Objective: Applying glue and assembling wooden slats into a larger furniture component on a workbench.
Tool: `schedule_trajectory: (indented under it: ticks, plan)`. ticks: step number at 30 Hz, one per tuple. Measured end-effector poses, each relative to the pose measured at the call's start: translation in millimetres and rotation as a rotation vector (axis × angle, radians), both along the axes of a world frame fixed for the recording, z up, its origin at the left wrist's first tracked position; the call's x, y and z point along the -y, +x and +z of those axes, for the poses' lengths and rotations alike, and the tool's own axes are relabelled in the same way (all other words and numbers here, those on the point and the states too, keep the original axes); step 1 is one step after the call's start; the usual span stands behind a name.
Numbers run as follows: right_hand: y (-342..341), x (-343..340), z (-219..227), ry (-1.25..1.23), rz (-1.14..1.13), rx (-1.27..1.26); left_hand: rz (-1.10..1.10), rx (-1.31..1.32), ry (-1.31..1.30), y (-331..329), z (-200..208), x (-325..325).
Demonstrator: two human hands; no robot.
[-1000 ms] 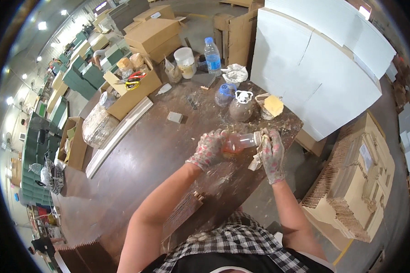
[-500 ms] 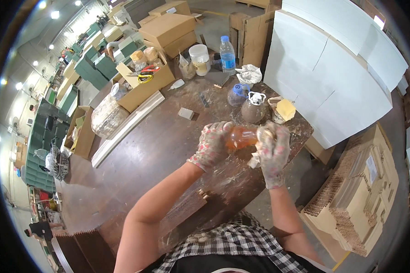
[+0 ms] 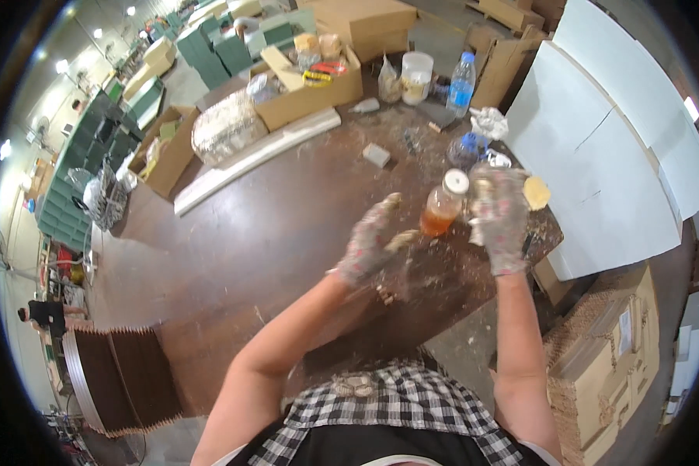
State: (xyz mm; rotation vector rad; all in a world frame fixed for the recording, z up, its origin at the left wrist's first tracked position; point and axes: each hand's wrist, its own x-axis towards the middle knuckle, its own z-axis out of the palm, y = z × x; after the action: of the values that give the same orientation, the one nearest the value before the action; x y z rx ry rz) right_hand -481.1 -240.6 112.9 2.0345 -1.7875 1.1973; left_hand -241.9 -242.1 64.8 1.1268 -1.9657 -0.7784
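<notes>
My left hand (image 3: 370,242), in a patterned work glove, is open, thumb and fingers apart, with nothing between them. Just to its right a clear bottle (image 3: 441,205) with a white cap and orange liquid stands on the table, tilted slightly in view. My right hand (image 3: 503,217), gloved alike, is beside that bottle on its right, over the spot of the round brown bottle, which it mostly covers. Its fingers are smeared by motion, and what they hold, if anything, cannot be made out. Behind it stands a blue-capped bottle (image 3: 464,150); a yellow sponge-like piece (image 3: 536,193) shows at its right.
The dark brown table (image 3: 287,210) carries a grey block (image 3: 377,154), a long white strip (image 3: 260,161), a cardboard box of tools (image 3: 318,97), a white tub (image 3: 417,78) and a water bottle (image 3: 461,85). Large white panels (image 3: 590,155) and stacked cardboard (image 3: 610,365) stand at the right.
The orange-liquid bottle, held sideways between both hands before, now stands upright on the table. My left hand has let go of it; my right hand has moved away to the right. The view has shifted.
</notes>
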Motion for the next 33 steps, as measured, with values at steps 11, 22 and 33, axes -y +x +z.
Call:
schedule_trajectory:
  ticks: [11,22,33]
  plan:
    - [122,-129,-37,0.483,0.242,0.509,0.104,0.603,0.078,126,5,-162]
    - [159,-134,-81,0.282,0.192,-0.043,0.150,0.533,0.044,123,-12,-167]
    - [159,-128,-82,0.360,0.151,-0.075,0.133,0.551,0.075,121,-13,-163]
